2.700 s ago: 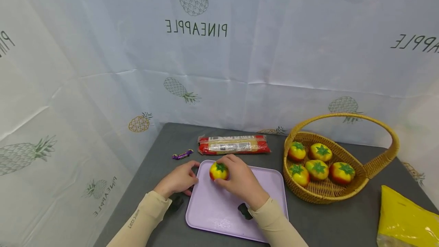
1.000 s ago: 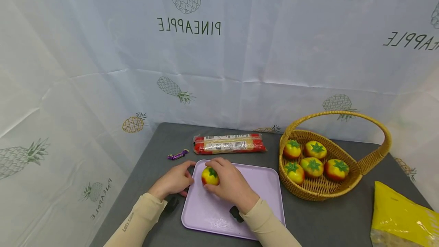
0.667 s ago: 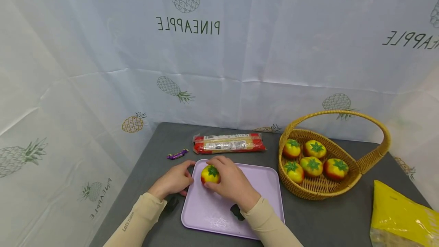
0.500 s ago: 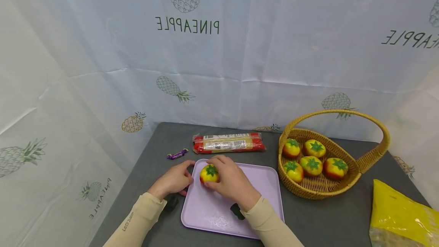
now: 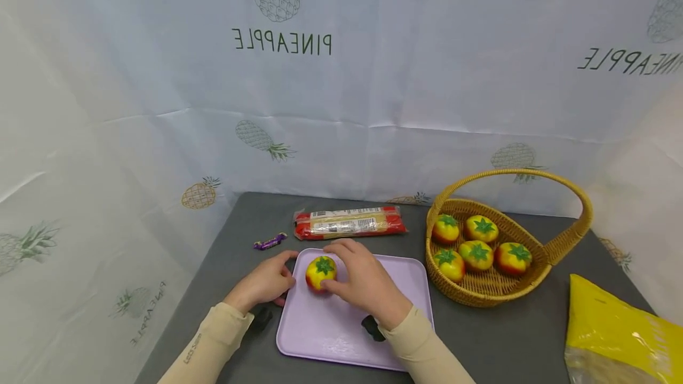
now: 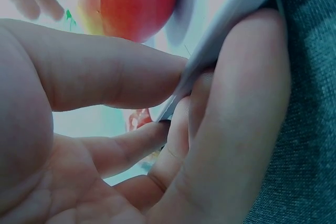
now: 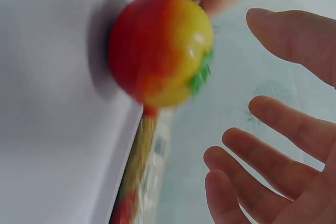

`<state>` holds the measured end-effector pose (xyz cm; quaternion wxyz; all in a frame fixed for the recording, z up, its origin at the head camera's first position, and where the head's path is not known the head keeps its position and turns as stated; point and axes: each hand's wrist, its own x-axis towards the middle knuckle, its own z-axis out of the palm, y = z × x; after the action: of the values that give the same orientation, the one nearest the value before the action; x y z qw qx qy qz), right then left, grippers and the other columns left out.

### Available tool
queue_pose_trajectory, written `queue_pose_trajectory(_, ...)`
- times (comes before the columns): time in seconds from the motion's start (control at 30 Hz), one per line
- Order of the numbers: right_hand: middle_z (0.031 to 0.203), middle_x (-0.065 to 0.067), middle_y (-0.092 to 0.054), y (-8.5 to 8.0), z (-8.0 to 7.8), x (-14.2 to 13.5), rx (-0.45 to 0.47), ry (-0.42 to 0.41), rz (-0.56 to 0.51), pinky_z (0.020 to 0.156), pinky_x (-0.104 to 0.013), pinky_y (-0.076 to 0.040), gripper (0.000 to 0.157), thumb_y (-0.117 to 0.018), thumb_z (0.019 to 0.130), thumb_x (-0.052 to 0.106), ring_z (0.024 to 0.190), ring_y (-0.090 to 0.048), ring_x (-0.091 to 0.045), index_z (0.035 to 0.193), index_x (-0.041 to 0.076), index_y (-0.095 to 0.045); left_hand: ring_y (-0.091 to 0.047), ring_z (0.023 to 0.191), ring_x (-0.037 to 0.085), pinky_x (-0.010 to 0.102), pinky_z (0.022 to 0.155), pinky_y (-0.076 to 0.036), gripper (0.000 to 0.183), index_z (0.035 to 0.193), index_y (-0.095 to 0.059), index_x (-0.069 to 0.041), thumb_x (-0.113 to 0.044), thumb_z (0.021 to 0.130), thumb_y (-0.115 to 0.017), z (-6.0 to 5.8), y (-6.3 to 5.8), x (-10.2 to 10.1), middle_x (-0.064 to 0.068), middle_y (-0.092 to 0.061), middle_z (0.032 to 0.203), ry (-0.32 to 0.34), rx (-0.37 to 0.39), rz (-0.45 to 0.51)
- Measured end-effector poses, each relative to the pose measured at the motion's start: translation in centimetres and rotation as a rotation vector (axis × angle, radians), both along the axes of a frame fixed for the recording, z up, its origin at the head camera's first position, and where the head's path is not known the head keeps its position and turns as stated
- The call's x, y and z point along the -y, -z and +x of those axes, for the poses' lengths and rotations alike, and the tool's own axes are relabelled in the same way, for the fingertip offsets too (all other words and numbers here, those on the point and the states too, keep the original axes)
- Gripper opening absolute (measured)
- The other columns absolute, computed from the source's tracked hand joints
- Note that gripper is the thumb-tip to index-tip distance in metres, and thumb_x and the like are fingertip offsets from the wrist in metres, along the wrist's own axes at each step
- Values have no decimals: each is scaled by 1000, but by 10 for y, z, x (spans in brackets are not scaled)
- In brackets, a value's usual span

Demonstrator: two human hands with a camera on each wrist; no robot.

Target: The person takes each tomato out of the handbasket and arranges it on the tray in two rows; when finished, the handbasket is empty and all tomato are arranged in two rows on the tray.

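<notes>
On the lilac tray (image 5: 341,336), near its far left corner, sits a round yellow-and-red fruit (image 5: 321,274) with a green leafy top, like a persimmon. My right hand (image 5: 368,283) hovers just right of it, fingers spread and apart from it; the right wrist view shows a gap between the fruit (image 7: 160,51) and the fingertips (image 7: 258,106). At the tray's left edge my left hand (image 5: 265,280) pinches the rim. In the left wrist view, thumb and fingers lie on both sides of the tray edge (image 6: 231,19).
A wicker basket (image 5: 482,300) with a tall handle stands to the right, holding several similar fruits (image 5: 476,255). Behind the tray lie a red-and-clear noodle packet (image 5: 349,222) and a purple wrapped candy (image 5: 270,242). A yellow bag (image 5: 613,325) lies at the front right.
The right hand gripped the fruit and shifted it slightly left on the tray; now its fingers have opened away, leaving the fruit standing. The left hand keeps its hold on the tray.
</notes>
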<state>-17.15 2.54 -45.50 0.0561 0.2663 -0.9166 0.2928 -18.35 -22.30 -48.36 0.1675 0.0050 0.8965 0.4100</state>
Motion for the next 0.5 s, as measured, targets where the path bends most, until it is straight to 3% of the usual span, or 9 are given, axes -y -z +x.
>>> queue_pose_trajectory(0.23,144,2,-65,-21,13,-50,41,82,-8,110,-48,-59,60,-91,87,37,131,-64,-23,140,21,-69,-65,72,22,37,57,-65,67,157,-50,-8,-3,93,-68,0,-1,2,11,-64,96,0,6,-5)
queue_pose_trajectory(0.5,144,-4,-67,-32,26,-141,-27,241,41,105,-55,-61,58,-92,86,32,128,-68,-30,138,19,-70,-64,70,23,35,57,-64,68,157,-49,-7,-4,93,-69,-1,-1,-1,12,-63,96,10,14,-18)
